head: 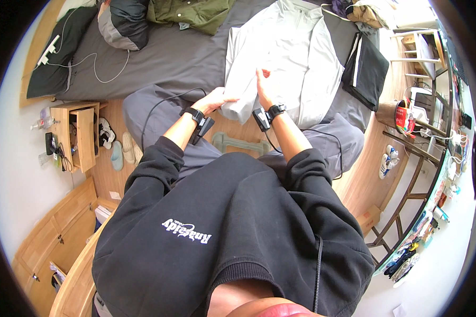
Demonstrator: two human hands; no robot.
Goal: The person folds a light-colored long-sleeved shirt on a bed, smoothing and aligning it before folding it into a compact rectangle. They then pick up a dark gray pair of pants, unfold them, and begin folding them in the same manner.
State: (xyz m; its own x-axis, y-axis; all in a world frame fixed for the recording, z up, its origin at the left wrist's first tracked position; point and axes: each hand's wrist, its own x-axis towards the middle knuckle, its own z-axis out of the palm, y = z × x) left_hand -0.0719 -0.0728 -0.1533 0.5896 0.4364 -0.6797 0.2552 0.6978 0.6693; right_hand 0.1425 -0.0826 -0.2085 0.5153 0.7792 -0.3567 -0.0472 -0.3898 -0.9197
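Note:
A pale grey long-sleeved zip-neck top (289, 51) lies spread on the dark grey bed sheet (174, 63), its collar away from me and its lower edge hanging over the bed's near edge. My left hand (214, 100) grips the fabric at the lower left, the thumb lying over it. Further in, my right hand (265, 87) rests edge-on against the top with its fingers curled; whether cloth is pinched in them is hard to see. Each wrist wears a black strap with a small cabled device.
An olive green garment (194, 14) and a black-and-grey bundle (125, 25) lie at the bed's far side. A folded black item (365, 71) sits to the right. Between my knees is a grey-green plastic stool (240, 143). A wooden nightstand (73, 134) with its drawer out stands left.

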